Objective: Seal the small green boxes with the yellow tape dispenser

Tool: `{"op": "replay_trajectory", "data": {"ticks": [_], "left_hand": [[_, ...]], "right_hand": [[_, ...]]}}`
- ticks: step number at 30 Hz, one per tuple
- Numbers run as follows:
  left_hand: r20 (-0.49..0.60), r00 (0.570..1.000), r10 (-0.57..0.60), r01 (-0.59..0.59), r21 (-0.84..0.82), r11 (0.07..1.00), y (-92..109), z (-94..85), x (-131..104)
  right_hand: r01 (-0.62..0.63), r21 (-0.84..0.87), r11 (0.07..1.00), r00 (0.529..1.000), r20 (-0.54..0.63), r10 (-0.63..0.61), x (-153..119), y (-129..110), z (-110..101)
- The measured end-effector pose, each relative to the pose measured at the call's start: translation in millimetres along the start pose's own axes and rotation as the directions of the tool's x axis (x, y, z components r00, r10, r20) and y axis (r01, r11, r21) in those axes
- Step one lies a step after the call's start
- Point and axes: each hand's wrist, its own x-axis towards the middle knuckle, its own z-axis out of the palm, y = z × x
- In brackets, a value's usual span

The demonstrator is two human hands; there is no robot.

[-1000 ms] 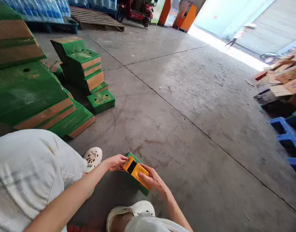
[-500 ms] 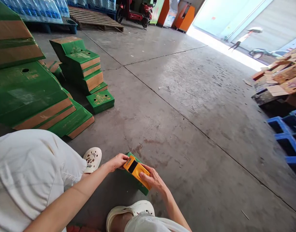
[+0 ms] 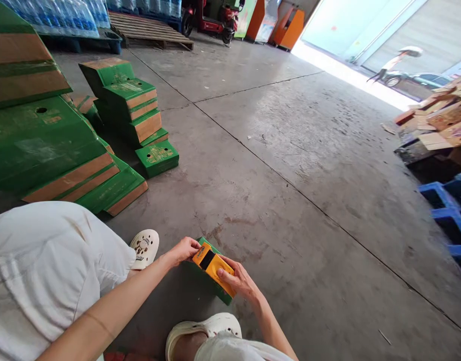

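A yellow-orange device with a dark panel (image 3: 220, 272) is held over a small green box (image 3: 223, 296) low in the middle of the view. My right hand (image 3: 238, 278) is wrapped round the device's lower end, its thumb on the front face. At the upper left end, my left hand (image 3: 186, 249) pinches the device's edge with closed fingers. The device hides much of the green box, and whether the fingers also touch that box cannot be made out.
Green cartons (image 3: 42, 140) are piled at the left, with a smaller stack (image 3: 157, 158) beside them. Blue crates (image 3: 450, 213) and flattened cardboard (image 3: 452, 118) lie at the right. White shoes (image 3: 145, 248) flank the hands. A distant person (image 3: 390, 64) carries something overhead.
The distant person has moved to the right near the doorway. The view has shifted very slightly. Both hands keep the same hold on the device.
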Motion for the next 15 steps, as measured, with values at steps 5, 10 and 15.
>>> {"op": "replay_trajectory", "data": {"ticks": [5, 10, 15], "left_hand": [[-0.057, 0.995, 0.083, -0.079, 0.07, 0.994, 10.6, -6.5, 2.4], [-0.042, 0.993, 0.112, -0.106, 0.123, 0.987, 10.3, -2.0, 8.3], [-0.079, 0.984, 0.157, -0.145, 0.143, 0.979, 10.2, -18.9, 12.7]], "right_hand": [[-0.016, -0.027, 1.0, 1.0, 0.016, 0.016, 1.1, -4.3, -3.2], [-0.017, -0.086, 0.996, 1.0, 0.004, 0.018, -2.1, -1.8, -7.6], [-0.052, -0.141, 0.989, 0.998, -0.051, 0.045, -11.3, -2.8, -11.0]]}}
